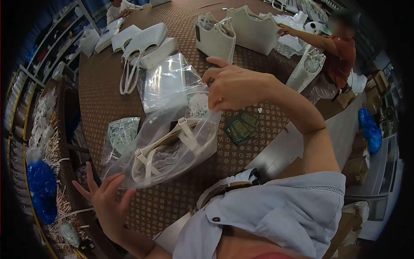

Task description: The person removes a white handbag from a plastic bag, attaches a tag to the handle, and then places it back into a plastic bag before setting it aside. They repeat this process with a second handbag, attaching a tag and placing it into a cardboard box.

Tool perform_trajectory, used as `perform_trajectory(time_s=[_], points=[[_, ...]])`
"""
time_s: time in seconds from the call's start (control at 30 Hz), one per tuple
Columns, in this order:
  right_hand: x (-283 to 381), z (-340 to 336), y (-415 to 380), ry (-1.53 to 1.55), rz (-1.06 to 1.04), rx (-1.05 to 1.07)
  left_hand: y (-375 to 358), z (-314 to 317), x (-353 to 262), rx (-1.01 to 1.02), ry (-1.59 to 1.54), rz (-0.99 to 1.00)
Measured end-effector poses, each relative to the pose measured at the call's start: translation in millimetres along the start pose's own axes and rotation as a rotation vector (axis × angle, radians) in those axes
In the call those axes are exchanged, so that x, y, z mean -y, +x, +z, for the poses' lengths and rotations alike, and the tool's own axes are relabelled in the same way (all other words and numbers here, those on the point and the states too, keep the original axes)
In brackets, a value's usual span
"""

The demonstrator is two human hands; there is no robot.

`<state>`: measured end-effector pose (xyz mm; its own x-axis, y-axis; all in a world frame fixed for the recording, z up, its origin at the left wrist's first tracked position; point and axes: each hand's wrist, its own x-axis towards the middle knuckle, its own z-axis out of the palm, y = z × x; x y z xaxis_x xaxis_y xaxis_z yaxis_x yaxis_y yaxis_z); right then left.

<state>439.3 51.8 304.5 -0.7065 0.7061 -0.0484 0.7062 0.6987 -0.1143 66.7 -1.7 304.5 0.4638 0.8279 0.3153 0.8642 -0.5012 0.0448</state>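
Observation:
A cream handbag (pixel 196 149) with two handles and metal rings lies inside a clear plastic bag (pixel 161 118) on the table in front of me. My right hand (pixel 237 85) is over the far right side of the plastic, thumb and fingers closed on its edge. On the near left, my left hand (pixel 108 198) has its fingers spread, with the index finger and thumb right at the film's edge. Crumpled clear film shows in the handbag's mouth. Dark green printed cards (pixel 242 128) lie to its right, and a clear packet with pale green printed contents (pixel 123 134) to its left.
Beyond lie a clear-wrapped white item (pixel 164 82) and white handbags (pixel 146 41). Two cream bags (pixel 215 36) stand farther back; a person in red (pixel 340 52) touches the larger one (pixel 254 30). Another person (pixel 118 11) is at the far end. Shelves (pixel 56 43) line the left.

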Motion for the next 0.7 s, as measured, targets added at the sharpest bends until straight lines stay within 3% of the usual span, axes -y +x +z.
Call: perform_trajectory(time_s=[0.07, 0.13, 0.2, 0.4, 0.47, 0.6, 0.7], points=[[-8.1, 9.1, -7.1, -0.031, 0.053, -0.178, -3.5, 0.0, 24.6, 0.017, -0.010, -0.063], [-4.8, 5.2, -10.2, 0.033, 0.085, -0.157, -3.3, -4.8, 43.2, 0.270, -0.089, -0.234], [-7.3, 3.4, -10.5, 0.095, 0.114, -0.136, -5.2, -9.5, 43.5, 0.257, -0.112, -0.225], [-16.5, 16.7, -30.5, 0.315, 0.113, -0.357, -11.9, -4.9, 46.0, 0.239, -0.274, -0.165], [-11.9, 20.5, -46.1, 0.688, 0.386, -0.619, -17.3, -6.8, 46.8, 0.229, -0.297, -0.144], [-19.5, 46.6, -51.8, 0.514, 0.277, -0.564, -12.5, -5.3, 48.9, 0.102, -0.261, -0.029], [-19.2, 55.2, -45.6, 0.647, 0.241, -0.538, -9.1, -5.2, 48.4, 0.113, -0.217, 0.000]])
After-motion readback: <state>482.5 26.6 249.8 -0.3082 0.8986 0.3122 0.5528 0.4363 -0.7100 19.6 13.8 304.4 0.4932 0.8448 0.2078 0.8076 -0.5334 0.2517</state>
